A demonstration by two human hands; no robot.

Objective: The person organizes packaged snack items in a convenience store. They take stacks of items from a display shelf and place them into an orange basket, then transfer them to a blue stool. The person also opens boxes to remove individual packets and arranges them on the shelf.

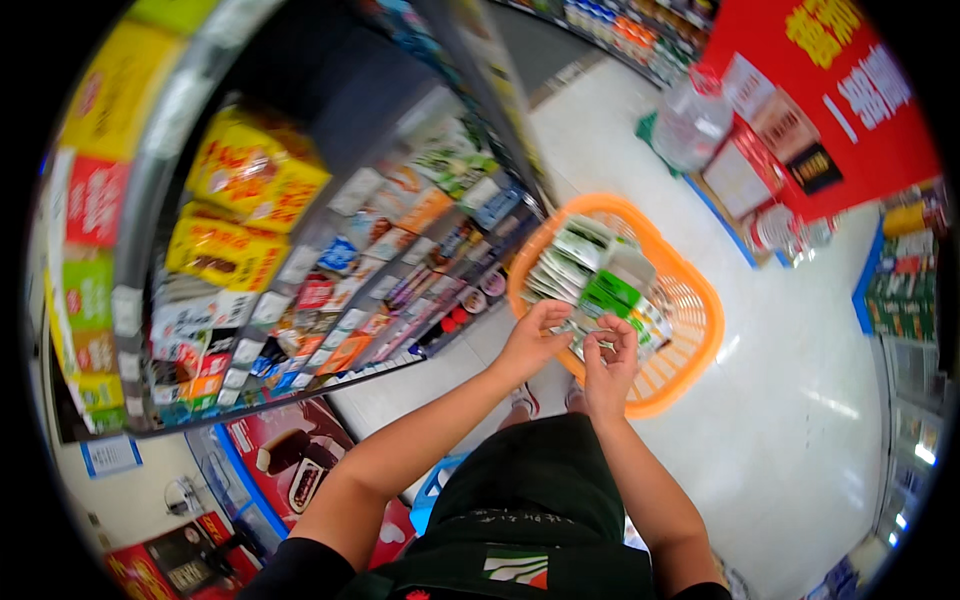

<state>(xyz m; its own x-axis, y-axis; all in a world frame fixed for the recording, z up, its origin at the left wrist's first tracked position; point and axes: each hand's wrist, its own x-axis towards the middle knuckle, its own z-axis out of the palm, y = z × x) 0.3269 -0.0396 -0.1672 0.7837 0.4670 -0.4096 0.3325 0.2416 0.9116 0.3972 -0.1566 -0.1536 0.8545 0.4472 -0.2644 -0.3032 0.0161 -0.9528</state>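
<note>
My left hand (537, 341) and my right hand (611, 366) are close together above the near side of an orange plastic basket (703, 318). Both have their fingers curled in, thumbs toward the fingertips; what they pinch, if anything, is too small and blurred to name. Under and beyond them in the basket lie several white-and-green flat packets (562, 268), stacked on the left. Next to these is a bright green box (609, 294), with an open pale carton (632, 264) behind it. More white-and-green packaging (653, 328) lies by my right hand.
A tilted-looking shelf rack (330, 255) of small snack packs and yellow bags (245, 180) fills the left. At the upper right, a large clear bottle (692, 122) stands by a red display board (850, 90). A blue stool or crate (432, 490) sits near my legs.
</note>
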